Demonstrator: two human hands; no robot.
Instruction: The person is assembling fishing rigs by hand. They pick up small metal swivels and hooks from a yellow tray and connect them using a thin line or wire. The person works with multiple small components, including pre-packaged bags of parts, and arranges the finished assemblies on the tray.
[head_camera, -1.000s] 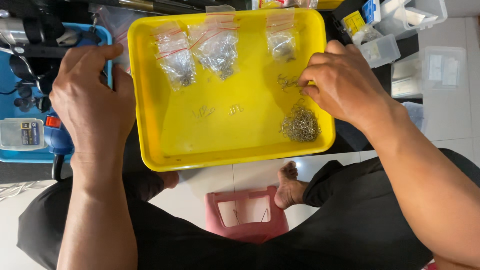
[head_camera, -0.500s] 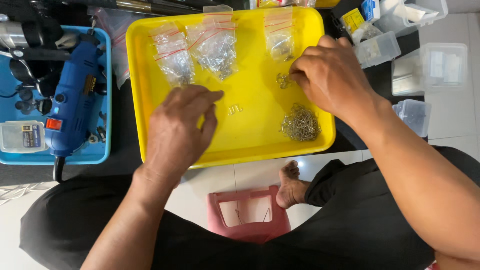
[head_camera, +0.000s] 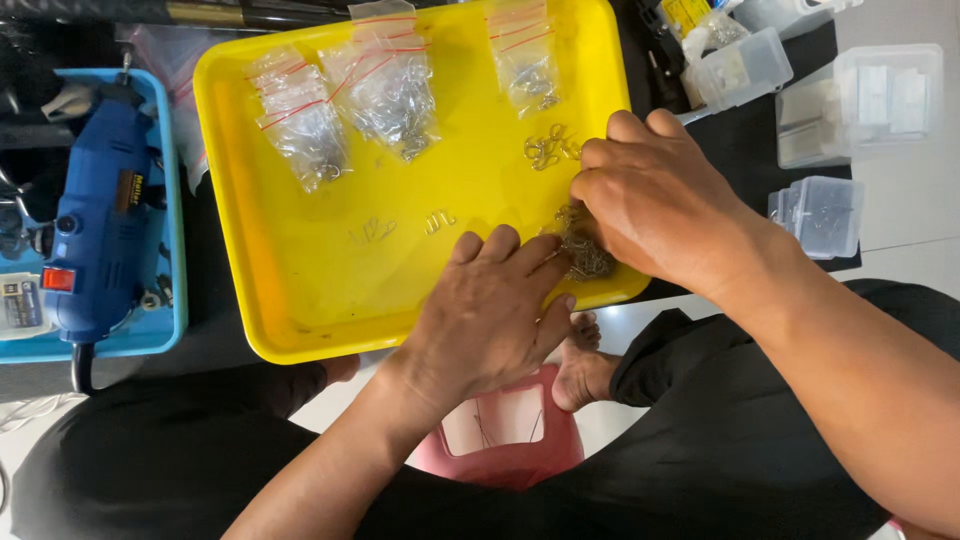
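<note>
Head view: your right hand (head_camera: 665, 205) and left hand (head_camera: 495, 310) meet at pile of small metal hooks (head_camera: 583, 250), near right edge of yellow tray (head_camera: 300, 300). Right fingers curled onto pile, pinch hidden, cannot tell if gripping. Left fingers (head_camera: 530, 255) flat, loose, touching pile edge. Hooks look light, stiff, tangle-prone, likely snag; pick single hook by its loop. Bagged hooks (head_camera: 385, 90) at tray's far side.

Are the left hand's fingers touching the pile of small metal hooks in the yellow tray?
Touching. The head view shows the left hand with fingers reaching onto the pile of small metal hooks in the yellow tray, no gap visible.
</note>
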